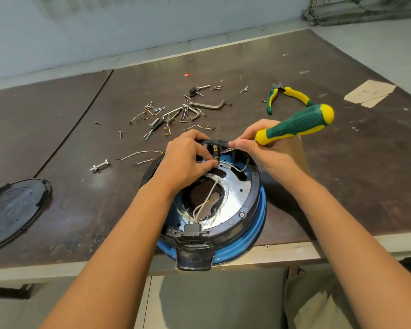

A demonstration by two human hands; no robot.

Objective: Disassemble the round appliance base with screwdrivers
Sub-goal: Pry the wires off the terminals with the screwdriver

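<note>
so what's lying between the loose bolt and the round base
Two loose white wires lie on the table between the bolt and the round base, in the head view.

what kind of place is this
Most likely a repair workshop bench: a scuffed worktable strewn with loose screws and hex keys, pliers lying nearby, and an opened appliance base being worked on with a screwdriver.

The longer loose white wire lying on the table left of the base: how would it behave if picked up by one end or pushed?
The wire is thin and lies in a loose curve, so it would probably droop rather than stay stiff. It looks very light for its length, so a push would likely slide or swing it, not roll it.
</note>
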